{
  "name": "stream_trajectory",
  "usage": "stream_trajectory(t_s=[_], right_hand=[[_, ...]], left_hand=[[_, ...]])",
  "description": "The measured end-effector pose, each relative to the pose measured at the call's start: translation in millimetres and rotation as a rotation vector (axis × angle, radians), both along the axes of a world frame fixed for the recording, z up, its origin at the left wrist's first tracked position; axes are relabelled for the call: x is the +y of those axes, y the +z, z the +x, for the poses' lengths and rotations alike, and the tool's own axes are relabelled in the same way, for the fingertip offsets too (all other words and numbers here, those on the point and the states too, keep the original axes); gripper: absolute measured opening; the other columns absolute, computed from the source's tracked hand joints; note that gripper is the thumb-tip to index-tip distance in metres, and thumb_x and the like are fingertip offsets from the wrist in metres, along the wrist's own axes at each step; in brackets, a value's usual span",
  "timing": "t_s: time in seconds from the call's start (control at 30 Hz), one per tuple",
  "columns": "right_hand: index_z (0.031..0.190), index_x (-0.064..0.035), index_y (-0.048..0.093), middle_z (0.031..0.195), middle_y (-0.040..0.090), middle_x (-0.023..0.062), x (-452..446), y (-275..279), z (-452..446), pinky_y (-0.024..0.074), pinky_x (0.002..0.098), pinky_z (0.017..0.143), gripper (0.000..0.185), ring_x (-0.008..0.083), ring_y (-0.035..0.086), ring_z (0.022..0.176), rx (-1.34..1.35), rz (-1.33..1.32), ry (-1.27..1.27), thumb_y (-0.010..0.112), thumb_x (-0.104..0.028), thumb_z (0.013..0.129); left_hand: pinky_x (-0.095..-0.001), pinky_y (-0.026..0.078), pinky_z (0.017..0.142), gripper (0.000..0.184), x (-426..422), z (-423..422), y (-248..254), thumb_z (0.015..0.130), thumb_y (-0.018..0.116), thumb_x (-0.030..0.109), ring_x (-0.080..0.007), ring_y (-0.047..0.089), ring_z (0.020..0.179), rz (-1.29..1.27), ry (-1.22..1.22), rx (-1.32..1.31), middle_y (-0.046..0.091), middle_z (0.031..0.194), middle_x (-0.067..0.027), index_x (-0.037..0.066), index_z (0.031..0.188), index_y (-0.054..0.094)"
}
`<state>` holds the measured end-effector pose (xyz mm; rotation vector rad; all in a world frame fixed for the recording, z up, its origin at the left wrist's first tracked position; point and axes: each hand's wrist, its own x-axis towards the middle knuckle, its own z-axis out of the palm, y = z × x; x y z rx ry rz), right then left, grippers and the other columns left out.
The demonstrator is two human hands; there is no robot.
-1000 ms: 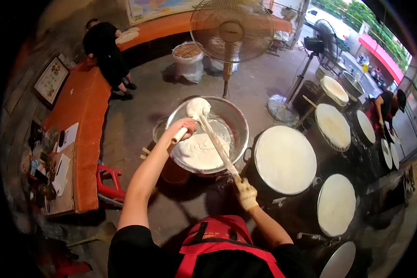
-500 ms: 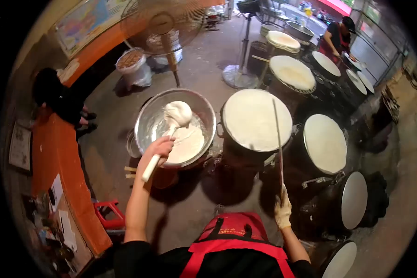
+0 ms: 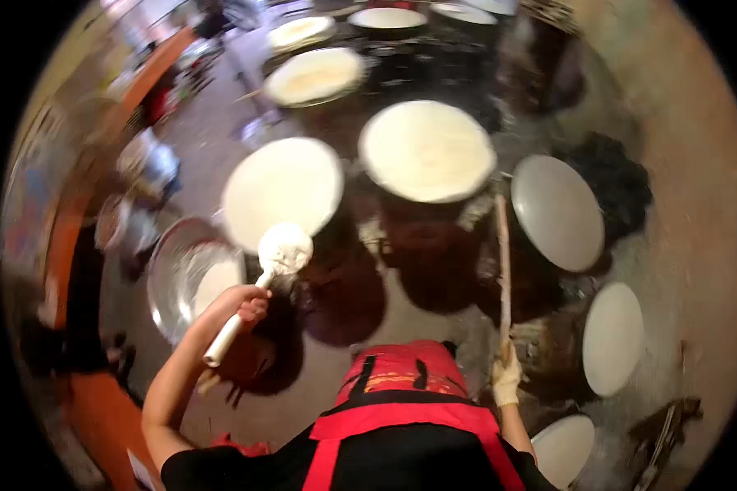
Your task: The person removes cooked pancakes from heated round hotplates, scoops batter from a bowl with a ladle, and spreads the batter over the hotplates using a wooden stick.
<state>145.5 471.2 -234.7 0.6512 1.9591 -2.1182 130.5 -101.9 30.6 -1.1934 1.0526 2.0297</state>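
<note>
My left hand [image 3: 244, 304] grips the long pale handle of a ladle [image 3: 223, 339]. White batter fills the ladle's bowl, which hangs over the near edge of a round, white-topped griddle [image 3: 280, 190]. A metal basin [image 3: 160, 274] with white batter [image 3: 219, 286] in it stands to the left, partly behind my forearm. On my right hand [image 3: 507, 379] is a pale glove, and its fingers are wrapped round a long thin wooden stick [image 3: 504, 266]. The stick points away from me, its far end beside a grey round griddle [image 3: 557, 214].
Another white-topped griddle [image 3: 426, 151] stands ahead, with more farther back, such as one at the left [image 3: 315, 76]. Two round pale tops [image 3: 612, 340] [image 3: 563, 450] are at the lower right. An orange ledge [image 3: 102, 417] runs along the left.
My view has swung to the right, so the basin now sits farther left. The batter-filled ladle has left the basin and moved over the griddle's edge. The stick is still in my right hand.
</note>
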Motion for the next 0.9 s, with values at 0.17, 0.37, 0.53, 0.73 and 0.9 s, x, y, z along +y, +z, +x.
stream_trajectory(t_s=[0.17, 0.37, 0.53, 0.73, 0.9], right_hand=[[0.120, 0.0033, 0.050, 0.088, 0.062, 0.0077, 51.2, 83.8, -64.0, 0.0439, 0.0248, 0.062, 0.045, 0.0136, 0.056, 0.072, 0.222, 0.350, 0.234, 0.044, -0.032, 0.093], [0.136, -0.0116, 0.037, 0.087, 0.064, 0.0132, 120.6, 180.9, -186.3, 0.0516, 0.0311, 0.051, 0.053, 0.0219, 0.061, 0.059, 0.799, 0.585, 0.350, 0.052, -0.012, 0.086], [0.139, -0.0256, 0.033, 0.091, 0.062, 0.0146, 167.3, 201.5, -243.7, 0.0532, 0.0405, 0.064, 0.051, 0.0290, 0.062, 0.065, 0.733, 1.112, 0.181, 0.048, -0.022, 0.090], [0.133, -0.0322, 0.042, 0.072, 0.057, -0.0018, 207.2, 137.1, -218.0, 0.0406, 0.0186, 0.040, 0.043, 0.0065, 0.046, 0.048, 0.010, -0.352, -0.122, 0.052, -0.031, 0.091], [0.132, -0.0287, 0.043, 0.093, 0.063, 0.0050, 182.8, 40.0, -183.7, 0.0435, 0.0191, 0.053, 0.046, 0.0081, 0.058, 0.070, 0.210, -0.106, -0.252, 0.057, -0.025, 0.088]], left_hand=[[-0.0138, 0.029, 0.030, 0.018, 154.2, -143.3, 28.2, 0.084, 0.040, 0.002, -0.0024, 0.034, 0.042, 0.202, -0.273, 0.015, 0.038, 0.063, 0.0007, -0.003, 0.101, 0.040], [-0.0333, 0.042, 0.045, 0.022, 381.0, -290.0, 68.8, 0.081, 0.055, 0.014, -0.0200, 0.054, 0.052, -0.873, -1.094, 0.920, 0.051, 0.061, -0.0111, 0.002, 0.100, 0.051], [-0.0501, 0.042, 0.065, 0.013, 507.5, -346.4, 54.2, 0.073, 0.052, 0.006, -0.0423, 0.056, 0.073, -1.474, -1.254, 1.449, 0.058, 0.072, -0.0220, 0.001, 0.085, 0.049], [-0.0421, 0.045, 0.066, 0.024, 562.1, -363.8, -19.9, 0.064, 0.065, 0.010, -0.0375, 0.058, 0.071, -1.113, -0.957, 1.464, 0.059, 0.072, -0.0195, 0.001, 0.084, 0.057], [-0.0276, 0.048, 0.043, 0.021, 609.4, -365.5, -120.9, 0.068, 0.062, 0.007, -0.0146, 0.059, 0.047, -0.714, -0.676, 0.979, 0.062, 0.062, -0.0125, -0.004, 0.085, 0.060]])
